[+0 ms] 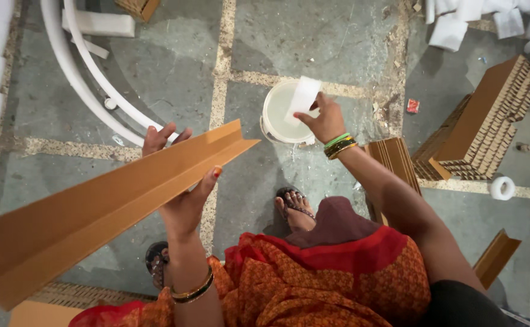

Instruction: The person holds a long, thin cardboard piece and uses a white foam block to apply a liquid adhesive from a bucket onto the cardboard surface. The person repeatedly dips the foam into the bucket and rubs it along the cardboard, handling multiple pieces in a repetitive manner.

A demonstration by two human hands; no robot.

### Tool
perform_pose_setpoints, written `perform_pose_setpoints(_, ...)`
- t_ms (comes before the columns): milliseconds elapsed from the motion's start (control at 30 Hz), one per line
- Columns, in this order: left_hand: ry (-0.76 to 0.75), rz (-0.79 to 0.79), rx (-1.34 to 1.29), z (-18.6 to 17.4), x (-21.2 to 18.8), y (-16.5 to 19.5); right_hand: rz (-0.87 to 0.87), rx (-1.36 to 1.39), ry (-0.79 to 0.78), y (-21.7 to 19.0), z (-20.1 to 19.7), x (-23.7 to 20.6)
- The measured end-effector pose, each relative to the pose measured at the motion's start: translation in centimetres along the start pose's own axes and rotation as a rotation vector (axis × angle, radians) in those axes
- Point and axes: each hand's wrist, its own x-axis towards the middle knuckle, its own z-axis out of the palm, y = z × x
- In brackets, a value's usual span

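Holding angle board (104, 203) level in left hand (177, 181), clear of bucket (283, 112); right hand (325, 121) pinches foam pad (303, 100) over bucket, catching drips.

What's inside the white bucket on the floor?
The white bucket holds a pale, whitish liquid. The right hand holds a white foam piece over it, covering part of the inside; depth cannot be seen.

I see one small red wrapper (412, 106) lying on the floor, right of centre in the upper frame.
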Motion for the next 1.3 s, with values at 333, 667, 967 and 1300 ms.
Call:
perform_pose_setpoints(333, 0.011, 0.059, 0.036, 0.1, 0.1, -0.5, 0.375, 0.670, 0.126, 5.2, -2.1, 3.3)
perform_pose_setpoints(667, -0.026, 0.055, 0.103, 0.0, 0.5, 0.1, 0.597, 0.558, -0.172, 2.9, 1.2, 4.5)
perform_pose_setpoints(967, -0.060, -0.074, 0.212, -0.1, 0.8, 0.6, 0.921, 1.225, -0.323, 3.3, 1.4, 4.3)
perform_pose_setpoints(1300, -0.032, -0.515, -0.271, 1.1, -0.4, -4.9, 0.777, 1.572, -0.106, 3.4, -0.7, 1.2)
